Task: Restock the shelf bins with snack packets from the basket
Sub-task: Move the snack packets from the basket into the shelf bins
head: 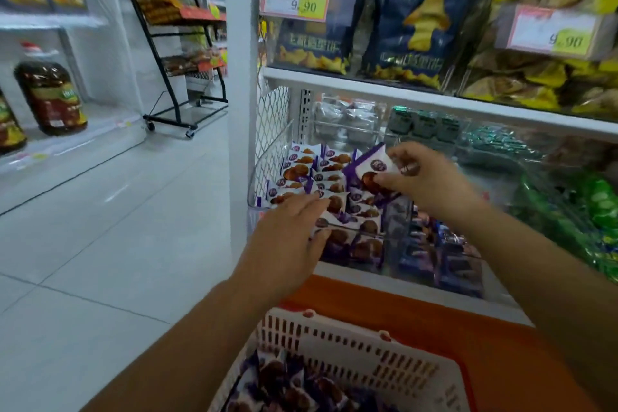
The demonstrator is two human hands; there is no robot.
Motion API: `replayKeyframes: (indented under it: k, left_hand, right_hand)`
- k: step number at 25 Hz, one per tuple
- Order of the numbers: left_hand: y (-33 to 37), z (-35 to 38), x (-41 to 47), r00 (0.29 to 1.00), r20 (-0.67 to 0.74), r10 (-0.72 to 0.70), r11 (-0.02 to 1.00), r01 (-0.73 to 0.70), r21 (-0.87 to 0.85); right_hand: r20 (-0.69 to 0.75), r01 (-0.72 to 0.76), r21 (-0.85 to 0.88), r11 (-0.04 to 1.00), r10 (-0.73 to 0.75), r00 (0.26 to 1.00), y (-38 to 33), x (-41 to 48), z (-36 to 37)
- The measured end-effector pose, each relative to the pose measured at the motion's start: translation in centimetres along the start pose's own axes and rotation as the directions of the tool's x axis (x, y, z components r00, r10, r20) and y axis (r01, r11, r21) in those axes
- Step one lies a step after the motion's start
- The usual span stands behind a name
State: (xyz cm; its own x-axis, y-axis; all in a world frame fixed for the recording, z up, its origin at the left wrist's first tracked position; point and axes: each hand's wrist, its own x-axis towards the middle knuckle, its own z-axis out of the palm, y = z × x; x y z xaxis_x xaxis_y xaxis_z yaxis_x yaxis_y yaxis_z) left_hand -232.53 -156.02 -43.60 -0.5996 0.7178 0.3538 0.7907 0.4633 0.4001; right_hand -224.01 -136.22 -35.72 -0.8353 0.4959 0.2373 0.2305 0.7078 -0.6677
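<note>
My right grip (428, 184) pinches a purple-and-white snack packet (373, 170) by its edge, just above the clear plastic shelf bin (264, 174). My left grip (287, 234) lies spread and flat on the stacked packets (321, 174) at the bin's front. That bin looks heaped already, so I judge one more dropped on top could slide over the low front wall, and my edge pinch may let it twist askew. The white slotted plastic basket (351, 351) below me holds more loose packets (284, 385).
</note>
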Motion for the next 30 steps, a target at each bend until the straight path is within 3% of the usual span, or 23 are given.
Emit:
replayKeyframes:
  k: [4,7,9,11,13,17,19,20,22,24,25,27,28,30]
  left_hand:
    - [-2.8,2.0,1.5,0.994,0.097,0.054,0.982,-0.07,0.177]
    - [-3.8,2.4,1.3,0.988,0.122,0.096,0.961,-0.124,0.246]
    - [-4.2,2.5,1.2,0.988,0.12,0.1,0.96,-0.127,0.251]
    - [-4.3,2.6,1.2,0.989,0.108,0.102,0.963,-0.125,0.237]
    - [-4.4,2.7,1.3,0.987,0.117,0.111,0.965,-0.135,0.223]
    - [-4.2,2.3,0.9,0.99,0.095,0.103,0.98,-0.117,0.161]
    - [-3.9,2.0,0.4,0.994,0.037,0.102,0.988,-0.105,0.109]
    - [-3.7,1.9,0.0,0.994,-0.017,0.108,0.989,-0.106,0.098]
    - [-3.2,1.9,-1.3,0.979,-0.151,0.136,0.987,-0.122,0.1]
    - [-2.8,3.3,-3.4,0.964,-0.201,0.173,0.983,-0.156,0.1]
    - [-2.7,4.7,-4.8,0.971,-0.155,0.185,0.981,-0.173,0.088]
    - [-2.5,7.9,-8.0,0.98,0.078,0.186,0.979,-0.191,0.076]
    - [-2.6,9.7,-9.7,0.954,0.242,0.178,0.976,-0.202,0.079]
    - [-2.8,12.3,-12.9,0.82,0.559,0.123,0.976,-0.203,0.083]
  right_hand:
    - [0.053,0.05,-0.414,0.909,-0.031,0.998,1.3,7.7,0.3]
    - [0.176,0.118,-0.807,0.579,0.045,0.983,1.7,11.1,2.1]
    - [0.226,0.174,-0.889,0.423,0.077,0.971,2.2,12.7,3.6]
    - [0.271,0.207,-0.894,0.397,0.112,0.956,3.3,13.9,5.1]
    - [0.304,0.215,-0.871,0.442,0.141,0.942,4.4,14.4,6.3]
    - [0.239,0.143,-0.827,0.544,0.109,0.965,4.4,13.4,7.1]
    - [0.159,0.136,-0.749,0.648,-0.024,0.987,3.1,11.7,6.2]
    - [0.071,0.134,-0.64,0.757,-0.116,0.991,2.3,10.1,5.6]
    - [-0.183,0.177,-0.242,0.954,-0.224,0.957,0.6,4.4,4.7]
    - [-0.385,0.254,0.119,0.96,-0.191,0.903,0.6,-2.7,5.2]
    - [-0.421,0.236,0.218,0.947,-0.127,0.898,1.8,-6.1,6.3]
    - [-0.355,-0.01,0.294,0.956,0.119,0.927,6.7,-11.9,10.3]
    - [-0.281,-0.179,0.262,0.948,0.253,0.926,9.8,-14.4,12.4]
    - [-0.036,-0.422,0.274,0.864,0.448,0.893,15.6,-18.3,15.5]
